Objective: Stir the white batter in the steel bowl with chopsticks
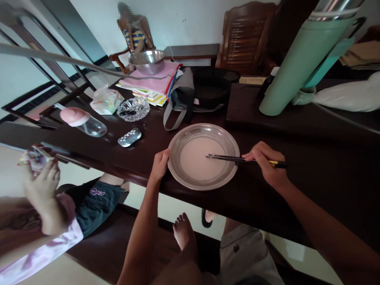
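A round metal basin [175,174] stands near the front edge of the dark table, with a pale, whitish liquid [202,160] in it. My left hand [160,164] grips the basin's left rim, thumb on top and the other fingers mostly hidden below. In my right hand [268,164] is a pair of dark chopsticks [228,158] with gold bands near the back end. They reach over the basin's right rim, and their tips are over or in the liquid; I cannot tell which.
Left of the basin lie a game controller [130,137], a pink-capped bottle [84,122] and a glass ashtray [133,109]. Behind are a grey bag [182,95] and another metal bowl [148,62] on papers. A green thermos [305,63] stands right. Another person's hand [43,178] is at left.
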Available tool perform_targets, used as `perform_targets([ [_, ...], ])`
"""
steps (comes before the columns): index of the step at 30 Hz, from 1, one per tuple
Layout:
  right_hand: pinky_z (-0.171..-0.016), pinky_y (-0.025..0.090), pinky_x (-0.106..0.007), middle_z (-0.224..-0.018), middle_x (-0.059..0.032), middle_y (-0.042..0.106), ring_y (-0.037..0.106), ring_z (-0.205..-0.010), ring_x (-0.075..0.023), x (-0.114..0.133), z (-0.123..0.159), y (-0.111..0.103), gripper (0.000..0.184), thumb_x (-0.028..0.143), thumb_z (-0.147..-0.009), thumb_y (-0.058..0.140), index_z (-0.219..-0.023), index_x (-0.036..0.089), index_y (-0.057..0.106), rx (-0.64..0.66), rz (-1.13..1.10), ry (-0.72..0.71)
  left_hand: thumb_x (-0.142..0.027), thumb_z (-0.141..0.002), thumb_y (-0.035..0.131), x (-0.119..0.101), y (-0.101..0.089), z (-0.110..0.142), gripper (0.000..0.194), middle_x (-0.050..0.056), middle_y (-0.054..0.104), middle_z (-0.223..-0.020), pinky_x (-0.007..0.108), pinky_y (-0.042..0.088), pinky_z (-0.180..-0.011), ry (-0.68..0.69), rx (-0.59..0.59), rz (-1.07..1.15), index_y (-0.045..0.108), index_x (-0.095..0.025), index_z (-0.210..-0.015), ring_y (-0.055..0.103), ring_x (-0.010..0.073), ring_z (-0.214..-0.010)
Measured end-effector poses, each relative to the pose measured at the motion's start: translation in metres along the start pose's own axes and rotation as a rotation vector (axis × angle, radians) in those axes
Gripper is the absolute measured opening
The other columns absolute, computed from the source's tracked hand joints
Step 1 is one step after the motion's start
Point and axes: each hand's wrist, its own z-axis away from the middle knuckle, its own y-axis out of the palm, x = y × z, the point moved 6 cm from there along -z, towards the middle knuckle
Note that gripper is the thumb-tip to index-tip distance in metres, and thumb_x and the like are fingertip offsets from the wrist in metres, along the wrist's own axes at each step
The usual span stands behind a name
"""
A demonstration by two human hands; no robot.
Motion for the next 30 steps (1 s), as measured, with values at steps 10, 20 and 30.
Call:
perform_targets([
  [10, -0.069, 0.049, -0.037, -0.073, 0.0005, 0.073, 0.063, -0.069, -0.0172, 0.003, -0.001, -0.001, 0.033, 0.020, -0.098, 0.049, -0.072, 0.026, 0.068, 0.005, -0.009, 0.021, -0.053, -0.081, 0.046, 0.000, 0.000, 0.000, 0.042, -0.002, 0.038, -0.057, 0.026, 0.032, -0.056, 0.012, 0.004, -0.005, 0.043, -0.019, -0.056, 0.034, 0.0128, -0.060],
  [20, -0.066, 0.050, -0.036, -0.073, -0.0003, 0.073, 0.064, -0.070, -0.0180, 0.003, -0.002, 0.001, 0.030, 0.021, -0.097, 0.051, -0.074, 0.027, 0.070, 0.029, 0.008, 0.025, -0.052, -0.081, 0.047, -0.001, 0.000, 0.000, 0.042, -0.003, 0.036, -0.056, 0.026, 0.031, -0.054, 0.024, 0.006, 0.008, 0.041, -0.020, -0.055, 0.032, 0.0120, -0.059],
  [30, -0.066, 0.049, -0.036, -0.073, 0.0004, 0.073, 0.062, -0.070, -0.0174, 0.004, -0.001, 0.001, 0.032, 0.021, -0.098, 0.050, -0.072, 0.026, 0.069, 0.030, -0.023, 0.003, -0.051, -0.081, 0.047, 0.000, 0.000, 0.000, 0.041, -0.003, 0.039, -0.057, 0.026, 0.032, -0.055, 0.017, 0.005, 0.021, 0.044, -0.019, -0.056, 0.033, 0.0121, -0.059],
])
